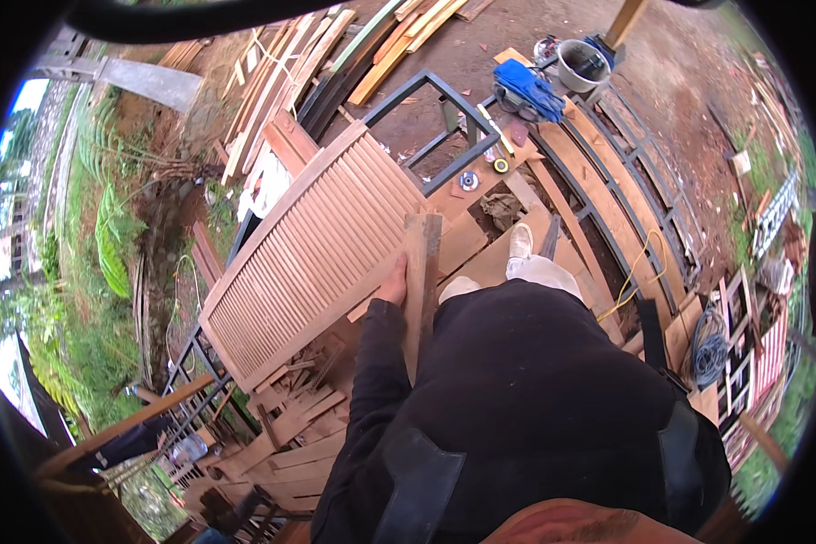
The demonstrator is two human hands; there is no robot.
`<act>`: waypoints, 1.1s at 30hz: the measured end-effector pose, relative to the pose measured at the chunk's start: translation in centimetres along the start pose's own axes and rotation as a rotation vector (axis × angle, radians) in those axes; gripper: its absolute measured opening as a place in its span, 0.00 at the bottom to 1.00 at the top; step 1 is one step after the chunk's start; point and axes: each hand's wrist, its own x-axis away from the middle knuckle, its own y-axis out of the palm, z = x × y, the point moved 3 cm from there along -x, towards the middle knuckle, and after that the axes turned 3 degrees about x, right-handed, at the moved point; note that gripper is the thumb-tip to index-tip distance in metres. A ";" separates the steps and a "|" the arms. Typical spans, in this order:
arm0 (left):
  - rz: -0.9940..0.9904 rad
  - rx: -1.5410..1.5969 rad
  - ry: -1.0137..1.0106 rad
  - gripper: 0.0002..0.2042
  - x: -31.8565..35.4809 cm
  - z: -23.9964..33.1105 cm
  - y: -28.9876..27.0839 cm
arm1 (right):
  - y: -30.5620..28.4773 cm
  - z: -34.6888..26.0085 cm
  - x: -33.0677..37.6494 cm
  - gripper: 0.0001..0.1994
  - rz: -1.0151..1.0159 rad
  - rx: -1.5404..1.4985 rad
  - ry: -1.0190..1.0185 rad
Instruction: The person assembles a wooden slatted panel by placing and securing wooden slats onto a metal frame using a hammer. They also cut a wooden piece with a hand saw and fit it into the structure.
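My left hand grips the left edge of a wooden board, which stands lengthwise close to the left side of my body. Part of the fingers is hidden by the board. Just left of that hand lies a large louvered wooden shutter, slanting from upper right to lower left, its slats inside a plain frame. It rests over a dark metal frame. My right hand and forearm are not visible; my torso fills the lower right.
Wood offcuts are heaped below the shutter. Beyond it lie stacked planks. A tape measure, a blue bag and a bucket sit ahead. At right, a yellow cord crosses boards by a curved metal frame.
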 end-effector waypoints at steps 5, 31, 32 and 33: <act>0.086 0.228 -0.017 0.37 1.3 0.0 3.7 | -6.4 5.8 -6.7 0.23 -0.018 0.274 -0.065; 0.037 0.609 -0.012 0.40 -1.0 -3.7 6.4 | -46.7 -26.1 20.1 0.16 0.443 -0.884 -0.792; 0.122 0.543 0.053 0.41 -1.7 -4.3 7.7 | -47.6 -27.2 21.3 0.15 0.453 -0.882 -0.846; 0.204 0.476 0.113 0.41 -2.3 -4.8 8.8 | -48.2 -28.2 22.6 0.15 0.464 -0.880 -0.894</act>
